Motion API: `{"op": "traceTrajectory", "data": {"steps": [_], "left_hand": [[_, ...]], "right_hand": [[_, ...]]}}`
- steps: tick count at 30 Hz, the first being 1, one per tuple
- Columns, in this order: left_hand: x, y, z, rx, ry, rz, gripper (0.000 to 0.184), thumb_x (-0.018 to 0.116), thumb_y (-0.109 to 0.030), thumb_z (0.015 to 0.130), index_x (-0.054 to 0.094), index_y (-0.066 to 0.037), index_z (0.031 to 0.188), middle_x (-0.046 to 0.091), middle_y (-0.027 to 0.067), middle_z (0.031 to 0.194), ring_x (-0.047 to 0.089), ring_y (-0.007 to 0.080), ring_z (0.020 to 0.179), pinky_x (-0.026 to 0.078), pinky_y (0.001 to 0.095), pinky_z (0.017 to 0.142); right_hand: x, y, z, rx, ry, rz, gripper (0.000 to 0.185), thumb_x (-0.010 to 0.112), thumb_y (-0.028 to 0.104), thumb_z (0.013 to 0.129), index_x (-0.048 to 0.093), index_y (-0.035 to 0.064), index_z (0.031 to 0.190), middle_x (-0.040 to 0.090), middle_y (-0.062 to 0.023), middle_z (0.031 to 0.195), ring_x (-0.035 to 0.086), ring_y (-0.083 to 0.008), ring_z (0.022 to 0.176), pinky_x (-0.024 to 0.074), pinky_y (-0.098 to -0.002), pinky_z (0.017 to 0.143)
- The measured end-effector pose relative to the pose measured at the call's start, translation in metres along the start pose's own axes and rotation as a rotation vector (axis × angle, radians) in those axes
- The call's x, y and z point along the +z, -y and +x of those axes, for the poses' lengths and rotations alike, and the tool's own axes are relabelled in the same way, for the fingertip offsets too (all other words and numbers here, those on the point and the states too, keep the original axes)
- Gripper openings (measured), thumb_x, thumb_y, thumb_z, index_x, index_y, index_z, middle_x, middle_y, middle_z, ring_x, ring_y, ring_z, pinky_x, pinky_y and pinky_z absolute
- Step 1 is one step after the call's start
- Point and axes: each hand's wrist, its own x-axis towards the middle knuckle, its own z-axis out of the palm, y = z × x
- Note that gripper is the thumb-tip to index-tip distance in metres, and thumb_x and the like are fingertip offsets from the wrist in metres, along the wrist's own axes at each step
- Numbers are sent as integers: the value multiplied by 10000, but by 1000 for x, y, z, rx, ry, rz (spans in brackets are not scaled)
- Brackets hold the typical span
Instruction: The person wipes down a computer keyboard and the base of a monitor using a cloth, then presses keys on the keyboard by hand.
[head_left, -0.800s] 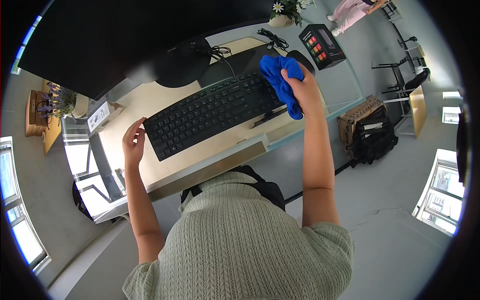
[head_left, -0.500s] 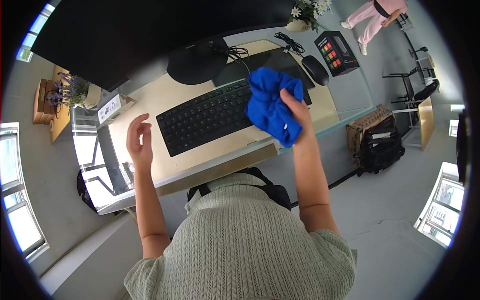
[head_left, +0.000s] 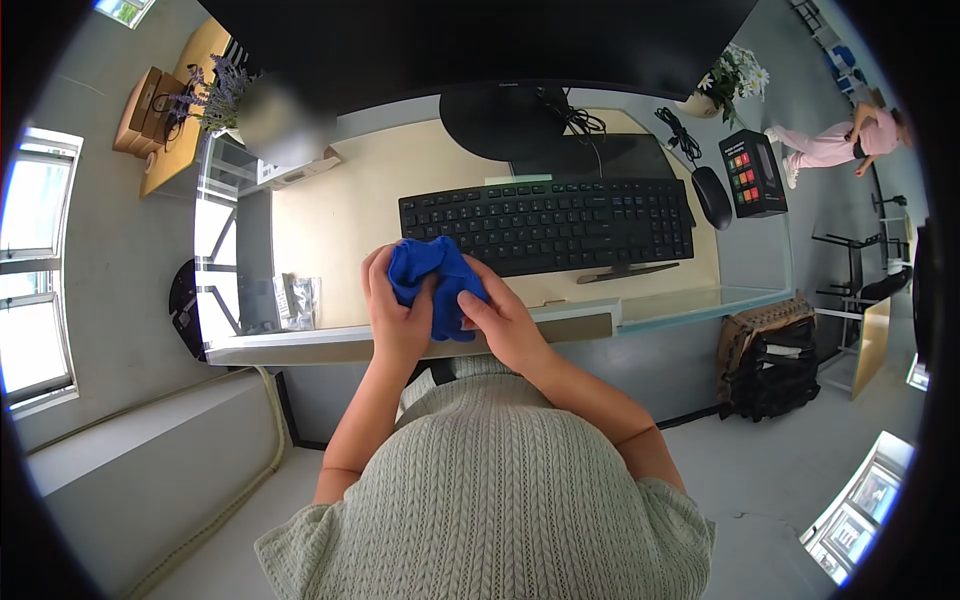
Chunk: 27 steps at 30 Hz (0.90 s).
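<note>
A crumpled blue cloth (head_left: 432, 275) is bunched between both of my hands, over the desk's front edge. My left hand (head_left: 395, 310) grips its left side, the thumb pressed into the folds. On the other side, my right hand (head_left: 500, 318) has its fingers closed round the cloth, partly hidden behind it. Just beyond my hands lies a black keyboard (head_left: 550, 225), its lower left corner close to the cloth. A black mouse (head_left: 712, 198) rests to the right of the keyboard.
The large monitor (head_left: 480, 45) stands at the back on a round black base (head_left: 500, 125). Right of the mouse are a black box (head_left: 752, 172) and a potted white flower (head_left: 728, 85). A small plastic packet (head_left: 298, 302) lies at left. Someone in pink (head_left: 840, 150) is at far right.
The right hand has brought the cloth left and toward my body, off the keyboard. My left hand, empty before, has closed on it too. The camera view has turned.
</note>
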Motion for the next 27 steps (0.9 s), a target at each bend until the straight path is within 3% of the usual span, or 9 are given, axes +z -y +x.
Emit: {"op": "traceTrajectory", "data": {"steps": [1, 4, 7, 11, 13, 15, 19, 23, 27], "left_hand": [[-6, -5, 1, 0, -3, 2, 644, 713, -20, 866, 371, 22, 1411, 468, 170, 1329, 487, 258, 1233, 415, 387, 1035], [-15, -12, -9, 43, 277, -218, 933, 820, -109, 771, 275, -19, 1522, 283, 201, 1432, 349, 352, 1333, 404, 439, 1044], [-19, -14, -8, 121, 383, 56, 871, 813, -98, 760, 354, -46, 1499, 256, 208, 1474, 369, 387, 1325, 409, 438, 1042], [-55, -2, 21, 77, 439, -59, 635, 748, 8, 794, 517, -38, 1384, 537, 169, 1296, 587, 321, 1118, 492, 376, 963], [-90, 16, 44, 184, 69, 58, 579, 726, 20, 820, 536, -28, 1364, 613, 155, 1220, 606, 277, 1097, 484, 343, 956], [-141, 28, 70, -153, -398, 66, 496, 699, -59, 904, 531, -16, 1369, 613, 129, 1272, 594, 212, 1115, 471, 314, 965], [-263, 61, 114, 96, -1056, 439, 546, 757, -164, 875, 522, 60, 1314, 619, 194, 1222, 653, 258, 1039, 591, 329, 835], [-251, 70, 123, 200, -868, 301, 521, 756, -147, 876, 520, 49, 1298, 594, 175, 1252, 627, 242, 1076, 572, 333, 882], [-132, 55, 116, 76, -143, 257, 354, 710, -24, 861, 634, -47, 1206, 628, 109, 1228, 602, 239, 1135, 466, 326, 984]], "right_hand": [[1, 1, -2, 219, 108, 177, 576, 520, 355, 1025, 377, 72, 1506, 534, -87, 1254, 541, -162, 982, 440, -302, 962], [2, 0, -6, 150, 215, 415, 599, 501, 307, 1040, 305, 35, 1536, 527, -115, 1342, 557, -190, 1139, 436, -319, 1018], [-6, -3, -12, 114, 341, 581, 594, 492, 246, 1048, 272, -27, 1527, 514, -119, 1408, 498, -208, 1307, 404, -337, 1084], [-18, -7, -17, -7, 209, -26, 391, 571, 142, 990, 531, -9, 1348, 637, -121, 1180, 630, -190, 1070, 494, -305, 921], [-31, -8, -22, -69, 127, -267, 302, 600, 95, 960, 630, 1, 1246, 688, -117, 1045, 674, -177, 944, 531, -294, 821], [-45, -18, -28, -302, -23, -509, 157, 628, 32, 905, 704, 18, 1042, 664, -93, 776, 653, -167, 704, 506, -295, 619], [-71, -16, -38, -331, -295, -525, 149, 620, 5, 893, 711, 31, 1009, 637, -68, 716, 612, -153, 643, 465, -284, 574], [-91, -30, -38, -426, -479, -566, 142, 623, 5, 892, 718, 45, 990, 590, -40, 673, 524, -136, 552, 409, -280, 526], [-88, -32, -33, -455, -423, -678, 135, 648, 3, 869, 721, 49, 972, 557, -45, 634, 483, -156, 511, 383, -280, 496]]}}
